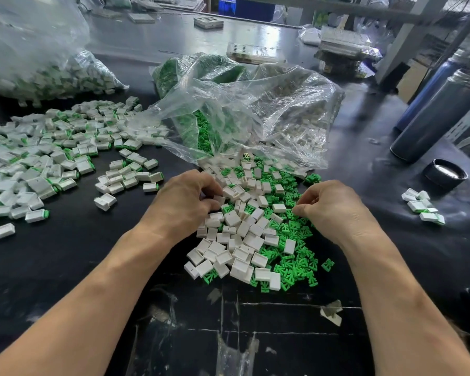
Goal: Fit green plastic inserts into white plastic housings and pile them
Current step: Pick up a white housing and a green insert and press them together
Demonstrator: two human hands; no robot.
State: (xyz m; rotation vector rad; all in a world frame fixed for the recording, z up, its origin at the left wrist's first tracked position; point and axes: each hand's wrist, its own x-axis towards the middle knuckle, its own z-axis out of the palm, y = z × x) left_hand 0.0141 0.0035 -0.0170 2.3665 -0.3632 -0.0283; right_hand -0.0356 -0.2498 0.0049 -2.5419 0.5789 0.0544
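Observation:
A heap of loose white housings (236,240) and green inserts (293,234) lies mixed on the black table in front of me. My left hand (185,199) reaches into the heap's left side, its fingers curled round a white housing (232,191). My right hand (329,206) sits on the right side, thumb and fingers pinching at a green insert (290,213) on top of the heap. A wide pile of fitted housings with green ends (46,158) spreads over the table's left part.
A clear plastic bag (255,112) spilling green and white parts lies just behind the heap. Another bag of parts (38,58) is at the far left. Two dark cylinders (440,115) and a black lid (445,173) stand right, near a small cluster of fitted housings (422,206).

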